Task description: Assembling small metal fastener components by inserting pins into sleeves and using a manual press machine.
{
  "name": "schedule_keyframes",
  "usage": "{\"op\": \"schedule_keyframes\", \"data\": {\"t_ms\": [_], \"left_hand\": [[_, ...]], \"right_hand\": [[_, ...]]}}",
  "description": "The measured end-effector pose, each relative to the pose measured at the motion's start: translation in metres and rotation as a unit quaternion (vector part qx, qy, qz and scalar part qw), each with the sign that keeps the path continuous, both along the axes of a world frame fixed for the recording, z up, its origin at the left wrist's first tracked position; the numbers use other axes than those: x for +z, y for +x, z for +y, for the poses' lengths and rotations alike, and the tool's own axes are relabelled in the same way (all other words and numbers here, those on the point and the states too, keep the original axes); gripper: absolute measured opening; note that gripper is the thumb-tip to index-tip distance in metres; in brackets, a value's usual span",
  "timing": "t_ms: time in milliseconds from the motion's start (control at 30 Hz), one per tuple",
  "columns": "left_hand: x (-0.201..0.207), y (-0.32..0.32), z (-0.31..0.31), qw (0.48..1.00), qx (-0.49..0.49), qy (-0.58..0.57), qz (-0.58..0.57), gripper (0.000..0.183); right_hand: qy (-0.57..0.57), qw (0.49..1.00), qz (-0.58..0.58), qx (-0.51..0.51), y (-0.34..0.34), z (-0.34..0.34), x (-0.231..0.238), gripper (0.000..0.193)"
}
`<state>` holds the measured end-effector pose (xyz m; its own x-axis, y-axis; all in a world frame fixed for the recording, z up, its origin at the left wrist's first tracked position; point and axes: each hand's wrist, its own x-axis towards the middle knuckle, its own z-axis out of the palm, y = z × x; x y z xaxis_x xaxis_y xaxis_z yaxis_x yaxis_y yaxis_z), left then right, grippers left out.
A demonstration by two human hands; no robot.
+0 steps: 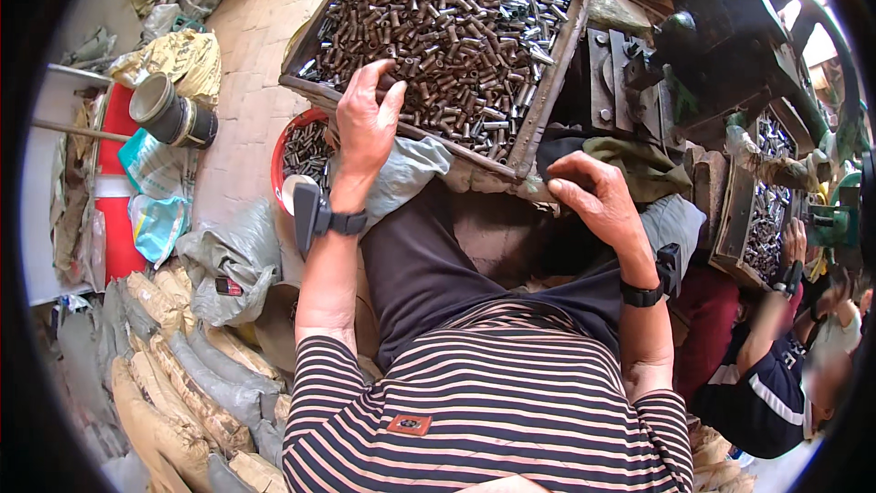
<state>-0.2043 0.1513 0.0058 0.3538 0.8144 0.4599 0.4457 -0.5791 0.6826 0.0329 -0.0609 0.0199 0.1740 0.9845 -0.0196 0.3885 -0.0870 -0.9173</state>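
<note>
Dull metal tubes [447,27], wooden tray [538,110]

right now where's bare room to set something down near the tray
Bare brick floor left of the wooden tray, above the red bowl. The tray brims with metal tubes; the left hand reaches in. Sacks crowd the lower left, a machine the right.

Both bare forearms come up from the lower edge, out of striped sleeves. The left hand [367,119] is stretched forward, back of the hand upward, fingers curled down and closing together at the tips. The right hand [593,196] sits nearer the body, wrist bent, fingers curled inward toward the left. Each wrist wears a black strap.
</note>
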Motion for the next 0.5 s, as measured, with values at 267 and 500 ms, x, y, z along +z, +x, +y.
{"op": "schedule_keyframes", "data": {"t_ms": [267,500], "left_hand": [[-0.02,0.018,0.025,0.985,0.011,0.133,0.114,0.021],[-0.017,0.02,0.024,0.994,-0.006,-0.106,-0.027,0.014]], "right_hand": [[0.032,0.999,0.008,-0.041,0.015,0.006,-0.006,0.019],[0.048,0.994,-0.004,-0.101,0.016,0.034,-0.019,0.019]]}}
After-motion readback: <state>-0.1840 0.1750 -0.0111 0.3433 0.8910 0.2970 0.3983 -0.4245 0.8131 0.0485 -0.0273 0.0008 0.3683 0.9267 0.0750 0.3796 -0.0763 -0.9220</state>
